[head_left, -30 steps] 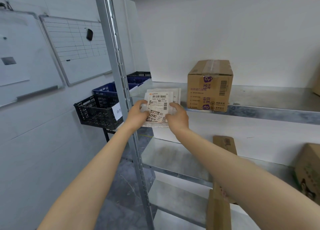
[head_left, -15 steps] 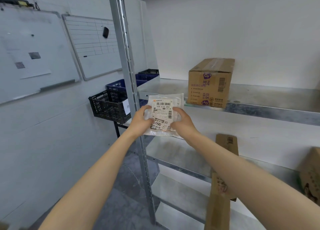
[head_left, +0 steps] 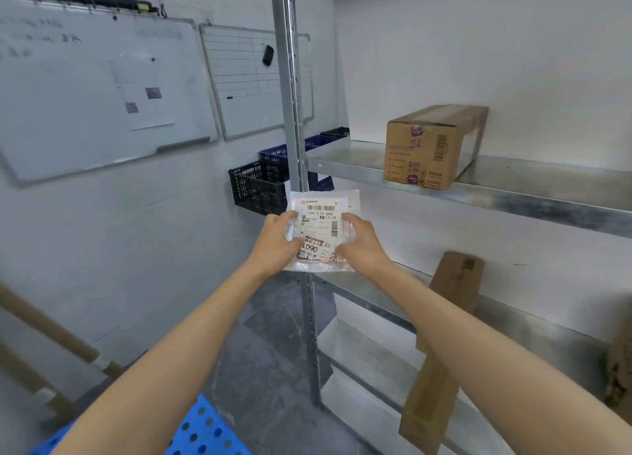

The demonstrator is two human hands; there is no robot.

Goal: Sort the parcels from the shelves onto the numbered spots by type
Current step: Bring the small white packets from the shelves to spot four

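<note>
A flat clear plastic mailer [head_left: 323,229] with a white shipping label hangs in the air in front of the metal shelf post. My left hand [head_left: 275,240] grips its left edge and my right hand [head_left: 359,240] grips its right edge, thumbs on the label side. The mailer is clear of the upper shelf [head_left: 345,162] and sits below that shelf's front lip. On the upper shelf stands a brown cardboard box [head_left: 431,146] with purple print. A long narrow carton [head_left: 441,345] leans upright against the lower shelves.
The grey metal upright [head_left: 290,88] rises just behind the mailer. A black crate [head_left: 256,189] and blue crates [head_left: 273,152] sit left of the shelf by the wall. Two whiteboards [head_left: 102,88] hang on the left wall. A blue perforated surface [head_left: 201,430] shows at the bottom.
Both hands have drawn the mailer off the upper shelf, down and toward me. My view has swung left, showing more of the whiteboards and floor.
</note>
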